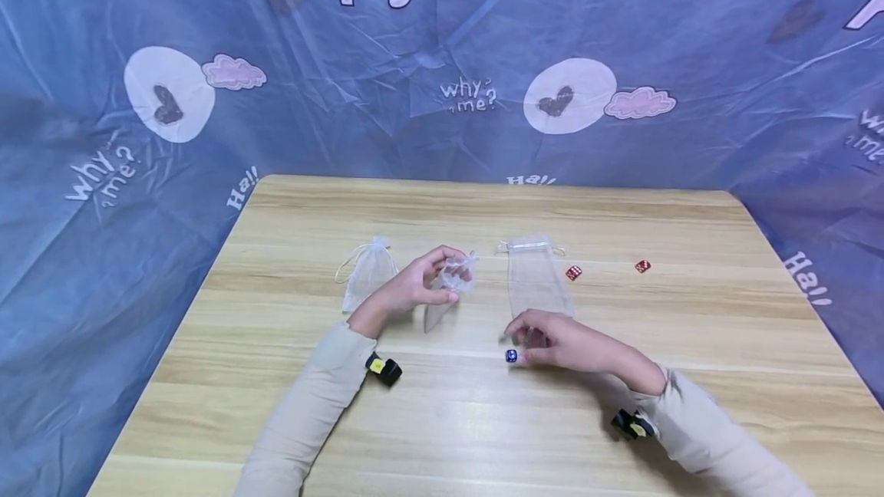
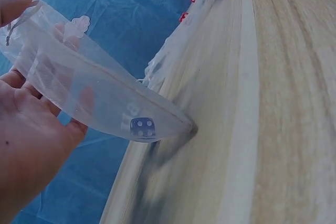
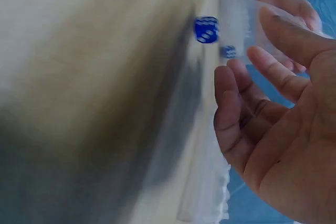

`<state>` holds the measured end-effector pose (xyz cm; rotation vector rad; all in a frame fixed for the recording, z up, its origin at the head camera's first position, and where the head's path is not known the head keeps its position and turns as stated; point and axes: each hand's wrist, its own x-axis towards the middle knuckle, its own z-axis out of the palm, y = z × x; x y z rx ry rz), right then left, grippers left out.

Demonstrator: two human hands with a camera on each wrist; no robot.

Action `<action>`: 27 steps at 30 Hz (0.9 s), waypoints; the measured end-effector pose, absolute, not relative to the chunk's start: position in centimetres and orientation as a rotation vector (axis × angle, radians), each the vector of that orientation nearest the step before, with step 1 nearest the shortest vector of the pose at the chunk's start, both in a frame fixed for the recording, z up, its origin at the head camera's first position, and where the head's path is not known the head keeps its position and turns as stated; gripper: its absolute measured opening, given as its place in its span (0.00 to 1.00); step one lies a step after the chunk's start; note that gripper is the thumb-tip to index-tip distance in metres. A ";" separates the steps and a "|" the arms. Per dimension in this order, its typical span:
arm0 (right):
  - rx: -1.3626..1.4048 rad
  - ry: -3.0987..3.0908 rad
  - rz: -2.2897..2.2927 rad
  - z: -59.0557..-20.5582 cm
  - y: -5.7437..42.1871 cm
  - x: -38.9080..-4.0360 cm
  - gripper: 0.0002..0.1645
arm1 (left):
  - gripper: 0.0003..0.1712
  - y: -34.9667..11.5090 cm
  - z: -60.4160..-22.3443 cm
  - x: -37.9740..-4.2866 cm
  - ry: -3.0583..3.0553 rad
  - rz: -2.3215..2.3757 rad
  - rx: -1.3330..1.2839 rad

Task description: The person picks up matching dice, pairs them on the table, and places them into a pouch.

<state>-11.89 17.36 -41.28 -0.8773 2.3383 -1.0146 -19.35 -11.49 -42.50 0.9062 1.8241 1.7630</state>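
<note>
My left hand (image 1: 412,286) holds a sheer white drawstring pouch (image 2: 79,72) near its gathered mouth, thumb against the rim. Through the mesh in the left wrist view, a blue die (image 2: 143,127) with white pips shows at the pouch's bottom, low over the wood. On the table, a second blue die (image 1: 511,356) sits beside the thumb of my right hand (image 1: 562,342). That hand's fingers are loosely bent, and the right wrist view shows a gap between them and the die.
A flat sheer pouch (image 1: 537,282) lies beyond my right hand, with two red dice, one nearer (image 1: 574,273) and one farther right (image 1: 643,266). Another pouch (image 1: 369,278) with loose strings lies left of my left hand. A blue printed cloth (image 1: 442,44) hangs behind the wooden table (image 1: 442,436).
</note>
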 end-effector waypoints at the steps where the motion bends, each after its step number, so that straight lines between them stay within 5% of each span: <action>1: -0.887 2.331 -1.007 -41.5 17.3 -11.8 0.20 | 0.33 -11.5 -42.5 -19.4 1.824 1.764 0.910; 14: -1.009 2.476 -0.750 -42.0 16.3 -11.9 0.06 | 0.34 -11.7 -42.5 -19.4 1.811 1.781 0.883; 27: -1.026 2.669 -1.087 -34.7 13.1 -15.2 0.12 | 0.34 -12.1 -42.4 -19.4 1.792 1.801 0.857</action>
